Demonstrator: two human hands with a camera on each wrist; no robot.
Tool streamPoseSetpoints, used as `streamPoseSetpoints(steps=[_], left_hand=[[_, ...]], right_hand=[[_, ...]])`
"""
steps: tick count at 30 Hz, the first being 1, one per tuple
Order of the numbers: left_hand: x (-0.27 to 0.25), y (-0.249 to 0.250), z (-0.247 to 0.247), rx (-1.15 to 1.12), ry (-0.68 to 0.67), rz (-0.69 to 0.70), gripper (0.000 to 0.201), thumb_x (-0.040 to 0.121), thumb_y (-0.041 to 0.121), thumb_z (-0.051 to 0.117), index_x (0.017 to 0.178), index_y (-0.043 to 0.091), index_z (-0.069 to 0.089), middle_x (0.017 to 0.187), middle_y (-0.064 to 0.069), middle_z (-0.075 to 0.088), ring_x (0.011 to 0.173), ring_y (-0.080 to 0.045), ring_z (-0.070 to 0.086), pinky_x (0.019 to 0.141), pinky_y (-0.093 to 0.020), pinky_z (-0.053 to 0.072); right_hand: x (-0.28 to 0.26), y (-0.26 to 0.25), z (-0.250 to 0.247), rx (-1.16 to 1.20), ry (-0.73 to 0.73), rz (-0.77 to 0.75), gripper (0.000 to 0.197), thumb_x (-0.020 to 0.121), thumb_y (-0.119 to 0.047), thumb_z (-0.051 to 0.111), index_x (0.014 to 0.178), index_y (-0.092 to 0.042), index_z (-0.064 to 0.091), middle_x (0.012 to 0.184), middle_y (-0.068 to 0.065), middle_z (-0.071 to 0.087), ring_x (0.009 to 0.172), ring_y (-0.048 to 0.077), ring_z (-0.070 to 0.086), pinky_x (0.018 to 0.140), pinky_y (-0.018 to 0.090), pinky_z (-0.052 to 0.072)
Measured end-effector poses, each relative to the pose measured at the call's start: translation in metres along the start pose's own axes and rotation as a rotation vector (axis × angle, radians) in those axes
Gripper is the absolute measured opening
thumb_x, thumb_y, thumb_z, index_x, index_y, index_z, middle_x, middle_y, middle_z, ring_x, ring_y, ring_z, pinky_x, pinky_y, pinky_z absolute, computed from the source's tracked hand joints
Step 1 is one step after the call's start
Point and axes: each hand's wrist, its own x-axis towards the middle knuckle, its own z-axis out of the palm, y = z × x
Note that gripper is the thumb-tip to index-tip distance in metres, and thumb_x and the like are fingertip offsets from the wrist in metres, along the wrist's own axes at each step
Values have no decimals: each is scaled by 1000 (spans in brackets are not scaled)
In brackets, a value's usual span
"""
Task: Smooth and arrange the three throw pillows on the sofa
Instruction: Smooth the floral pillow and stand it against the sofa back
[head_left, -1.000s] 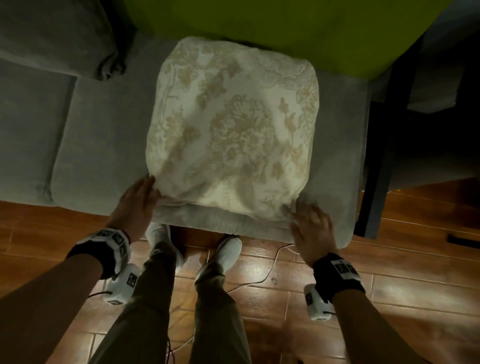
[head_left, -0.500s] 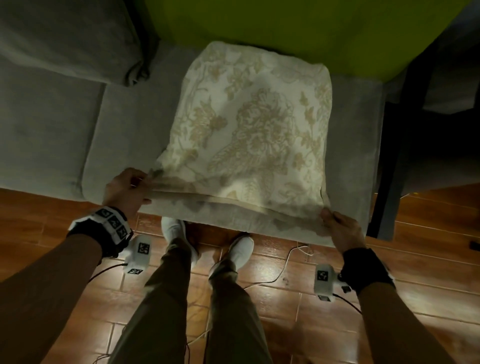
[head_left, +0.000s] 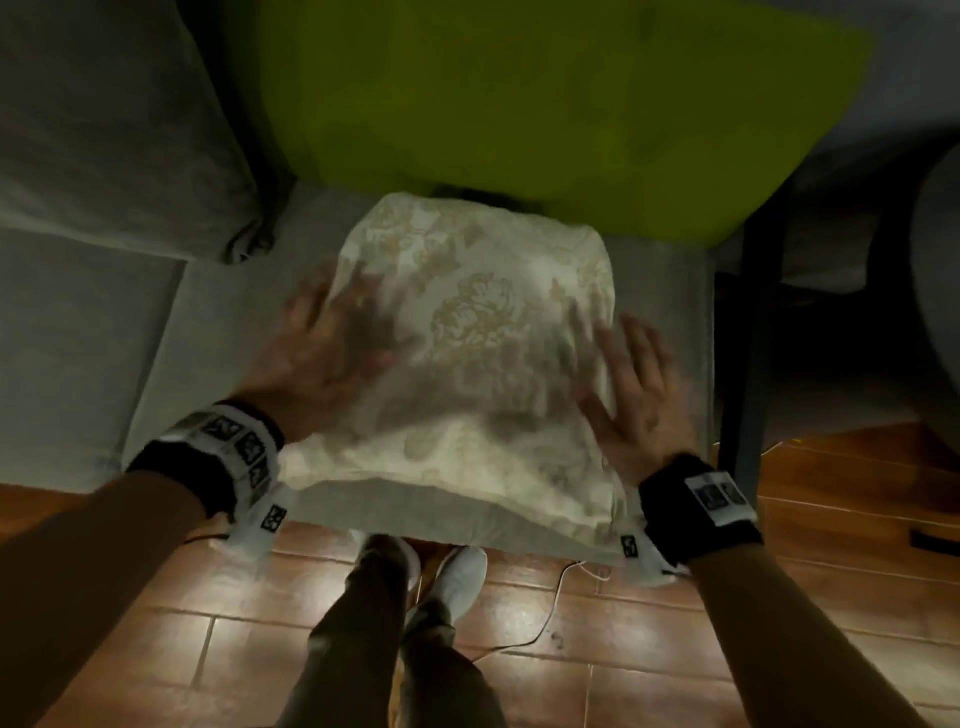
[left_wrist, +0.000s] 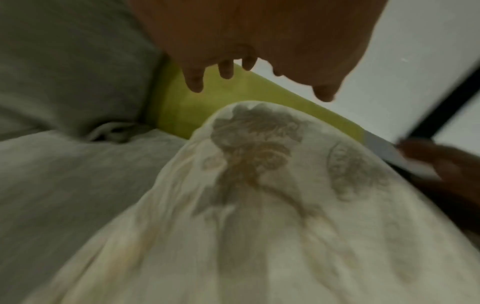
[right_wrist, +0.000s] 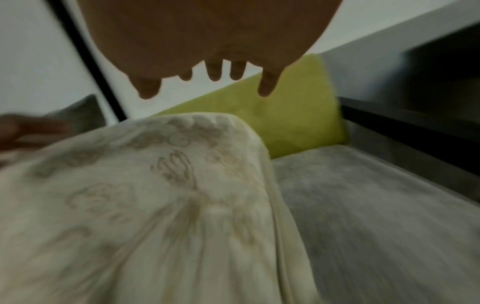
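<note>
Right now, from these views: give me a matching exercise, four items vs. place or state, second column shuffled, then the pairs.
Column one:
1. floral cream pillow
2. green pillow
3. left hand
4. right hand

Column two:
A. fingers spread, at the cream pillow's right edge
B. propped at the back of the sofa, behind the cream pillow
C. lying flat on the grey seat cushion
D. fingers spread, over the cream pillow's left side

Pairs: 1-C, 2-B, 3-D, 4-A
</note>
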Motion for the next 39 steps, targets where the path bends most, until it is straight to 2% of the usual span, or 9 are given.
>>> streamPoseSetpoints(steps=[3, 12, 20, 24, 26, 28, 31, 34, 39], left_hand=[[40, 4, 3, 282, -193, 233, 96, 75, 92, 26, 151, 52, -15, 161, 11, -31, 152, -26, -15, 121, -57, 12], [83, -45, 46, 395, -484, 158, 93, 73, 94, 10, 143, 52, -34, 154, 9, -45, 148, -24, -31, 122, -56, 5], [110, -55, 50, 228, -640, 144, 97, 69, 97, 21, 144, 58, -26, 152, 17, -46, 145, -19, -36, 120, -54, -3], [118, -53, 19, -42, -567, 234, 69, 81, 89, 19, 142, 70, -7, 159, 32, -19, 151, -3, -18, 122, -30, -3], [127, -51, -5, -250, -408, 122, 46, 87, 80, 28, 132, 73, 30, 149, 40, 30, 142, 5, 31, 117, -21, 24], [144, -54, -25, -320, -211, -47, 30, 87, 71, 42, 111, 58, 56, 115, 25, 65, 108, -7, 64, 94, -31, 48], [183, -65, -39, -218, -27, -149, 18, 95, 40, 59, 98, 57, 55, 91, 1, 69, 90, -25, 68, 83, -37, 51], [211, -65, -38, -222, -72, -183, 14, 97, 38, 55, 95, 51, 60, 99, -5, 72, 94, -30, 69, 85, -47, 58], [218, -35, -23, -68, -206, -218, 17, 100, 39, 54, 93, 27, 64, 84, 0, 63, 75, -17, 56, 68, -30, 39]], right_hand=[[46, 1, 7, -107, -120, -271, 73, 100, -67, 30, 161, -40, -1, 171, -2, -6, 157, 31, -1, 121, 57, 21], [80, 17, 68, -158, -387, -158, 78, 90, -84, 8, 151, -49, -28, 164, -7, -34, 152, 22, -29, 124, 59, -1], [95, 23, 81, -40, -468, -55, 81, 84, -90, 9, 147, -56, -28, 162, -9, -37, 149, 17, -35, 125, 53, -7], [94, 31, 60, 171, -398, 61, 95, 79, -93, 32, 150, -57, -21, 163, -18, -33, 152, 9, -28, 124, 41, 0], [95, 38, 40, 246, -391, 95, 93, 80, -92, 35, 153, -57, -12, 165, -23, -22, 153, 4, -19, 122, 35, 4], [102, 46, 20, 227, -336, 96, 83, 88, -85, 29, 159, -48, 8, 169, -19, 3, 156, 7, 2, 120, 29, 13], [130, 57, -5, 189, -92, 225, 69, 98, -68, 26, 143, -24, 55, 148, 4, 50, 136, 24, 43, 104, 22, 30], [171, 70, -11, 311, 27, 367, 35, 107, -35, 45, 127, -15, 66, 131, 11, 62, 119, 31, 58, 102, 41, 47], [201, 65, -10, 591, -333, 453, 24, 100, -11, 53, 92, -25, 71, 89, 0, 68, 82, 17, 60, 82, 43, 48]])
